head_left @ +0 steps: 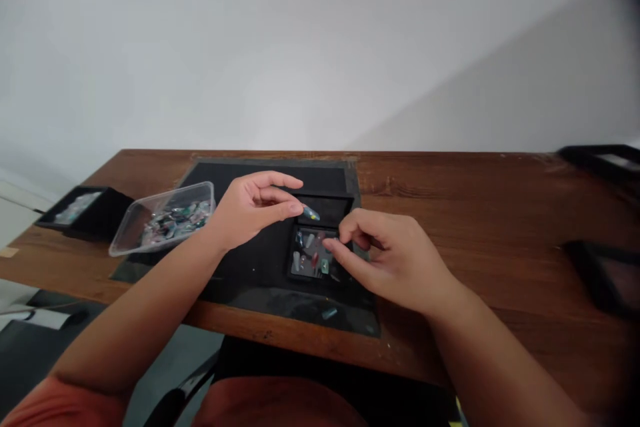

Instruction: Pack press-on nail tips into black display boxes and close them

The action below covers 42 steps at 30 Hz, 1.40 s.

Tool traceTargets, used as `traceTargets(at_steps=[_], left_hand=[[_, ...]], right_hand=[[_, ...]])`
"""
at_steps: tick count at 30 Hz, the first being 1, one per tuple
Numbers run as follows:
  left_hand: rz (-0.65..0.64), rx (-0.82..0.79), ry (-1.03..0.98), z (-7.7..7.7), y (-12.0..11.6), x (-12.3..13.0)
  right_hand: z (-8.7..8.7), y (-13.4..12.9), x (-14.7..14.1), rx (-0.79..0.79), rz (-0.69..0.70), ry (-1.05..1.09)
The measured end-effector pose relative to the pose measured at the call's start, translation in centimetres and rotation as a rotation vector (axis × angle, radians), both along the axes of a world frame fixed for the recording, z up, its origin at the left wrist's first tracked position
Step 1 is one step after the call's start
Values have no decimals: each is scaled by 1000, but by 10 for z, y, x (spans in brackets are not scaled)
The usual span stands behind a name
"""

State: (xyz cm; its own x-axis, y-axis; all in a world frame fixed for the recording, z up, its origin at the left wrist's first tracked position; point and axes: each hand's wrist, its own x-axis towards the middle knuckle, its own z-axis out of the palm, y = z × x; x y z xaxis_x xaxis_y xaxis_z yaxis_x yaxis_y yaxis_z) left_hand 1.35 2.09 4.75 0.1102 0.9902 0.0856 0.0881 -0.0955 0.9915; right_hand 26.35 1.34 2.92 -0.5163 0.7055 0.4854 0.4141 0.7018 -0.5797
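My left hand (pixel 253 208) hovers over a black mat (pixel 260 267) and pinches a small bluish press-on nail (pixel 311 214) between thumb and forefinger. Just below it lies a small open black box (pixel 313 255) holding several small coloured nails. My right hand (pixel 387 255) rests at the box's right edge, with its forefinger and thumb tips touching the nails inside. Whether it grips one is hidden by the fingers. The box's black lid (pixel 325 203) lies right behind it.
A clear plastic tub (pixel 165 219) of several loose coloured nails stands on the mat's left. A black box (pixel 83 211) sits at the wooden table's (pixel 475 213) far left. One loose nail (pixel 329 313) lies near the mat's front edge. Black frames (pixel 603 273) rest at the right.
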Motion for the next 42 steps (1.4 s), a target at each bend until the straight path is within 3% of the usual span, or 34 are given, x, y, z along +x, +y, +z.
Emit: traceTargets(at_steps=[7, 15, 36, 42], left_hand=[[-118, -58, -154, -23, -5, 10], [-247, -201, -365, -34, -14, 18], [-294, -345, -486, -37, -13, 20], [-296, -342, -474, -38, -12, 21]], right_hand=[[2, -4, -2, -46, 29, 10], [-2, -6, -11, -88, 130, 54], [-2, -4, -6, -14, 102, 64], [0, -5, -5, -78, 95, 46]])
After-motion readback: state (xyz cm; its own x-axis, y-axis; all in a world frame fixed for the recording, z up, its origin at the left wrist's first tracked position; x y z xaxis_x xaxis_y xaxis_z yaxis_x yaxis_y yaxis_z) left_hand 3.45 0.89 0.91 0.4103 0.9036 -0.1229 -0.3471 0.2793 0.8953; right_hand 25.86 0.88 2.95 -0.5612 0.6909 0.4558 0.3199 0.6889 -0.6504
